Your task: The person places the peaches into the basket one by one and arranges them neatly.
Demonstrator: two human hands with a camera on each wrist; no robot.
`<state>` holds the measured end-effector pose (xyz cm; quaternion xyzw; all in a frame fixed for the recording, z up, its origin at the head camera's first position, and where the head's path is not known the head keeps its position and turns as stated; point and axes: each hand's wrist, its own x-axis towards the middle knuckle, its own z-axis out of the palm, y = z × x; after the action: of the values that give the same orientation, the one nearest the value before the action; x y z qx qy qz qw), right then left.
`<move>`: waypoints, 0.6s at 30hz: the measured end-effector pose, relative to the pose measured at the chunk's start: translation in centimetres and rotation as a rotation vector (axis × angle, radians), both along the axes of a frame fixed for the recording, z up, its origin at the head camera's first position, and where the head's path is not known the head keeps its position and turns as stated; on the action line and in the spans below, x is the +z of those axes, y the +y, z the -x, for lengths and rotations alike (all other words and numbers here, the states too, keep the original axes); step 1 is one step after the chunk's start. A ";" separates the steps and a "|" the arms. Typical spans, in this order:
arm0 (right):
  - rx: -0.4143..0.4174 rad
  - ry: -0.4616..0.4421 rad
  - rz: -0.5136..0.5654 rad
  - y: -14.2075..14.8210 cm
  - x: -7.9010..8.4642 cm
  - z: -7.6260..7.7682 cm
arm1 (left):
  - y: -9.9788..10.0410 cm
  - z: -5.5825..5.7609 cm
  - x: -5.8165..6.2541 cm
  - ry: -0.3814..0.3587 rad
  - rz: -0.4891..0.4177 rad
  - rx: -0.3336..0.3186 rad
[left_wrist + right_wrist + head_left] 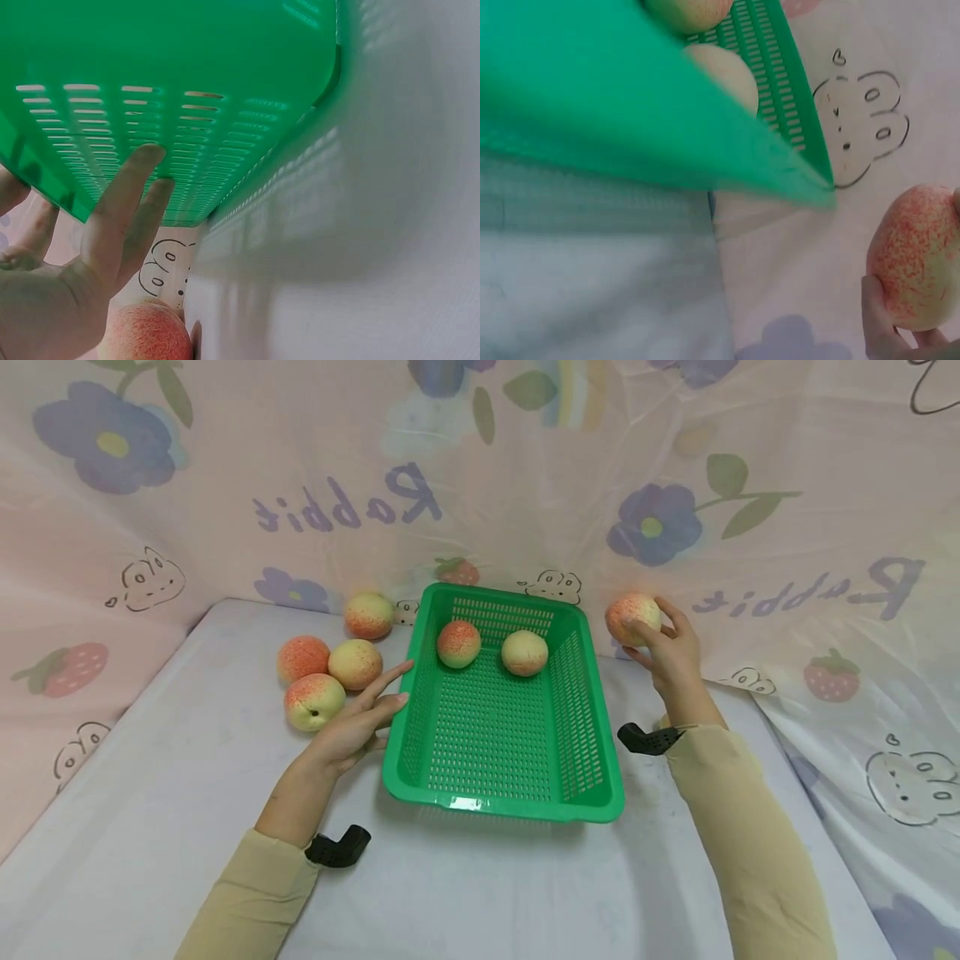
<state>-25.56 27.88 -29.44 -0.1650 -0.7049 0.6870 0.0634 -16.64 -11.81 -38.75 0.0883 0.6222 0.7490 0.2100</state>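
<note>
A green plastic basket (pixel 491 735) with slotted walls stands in the middle of the table. Two peaches sit inside near its far end, one red and yellow (pixel 459 644), the other paler (pixel 525 653). My left hand (pixel 352 727) is at the basket's left side with fingers extended; in the left wrist view two fingertips (pixel 150 154) rest against the slotted wall. Beyond the basket's right rim, my right hand (pixel 671 652) holds another peach (pixel 633 617) between thumb and fingers, raised off the table. The right wrist view shows this peach (pixel 919 259) at its right edge.
Several more peaches lie grouped left of the basket, including a red one (pixel 303 660) and a yellow-red one (pixel 314 702) close to my left hand. A patterned cloth (pixel 517 535) hangs behind the white-covered table (pixel 187 793).
</note>
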 end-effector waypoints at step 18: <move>0.085 0.054 -0.046 -4.3 0.6 0.5 | 0.1 -0.1 0.0 0.006 0.007 0.006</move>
<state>-26.05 23.62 -28.82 -0.1148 -0.7250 0.6767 0.0571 -16.59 -11.74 -38.77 0.0878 0.6258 0.7471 0.2063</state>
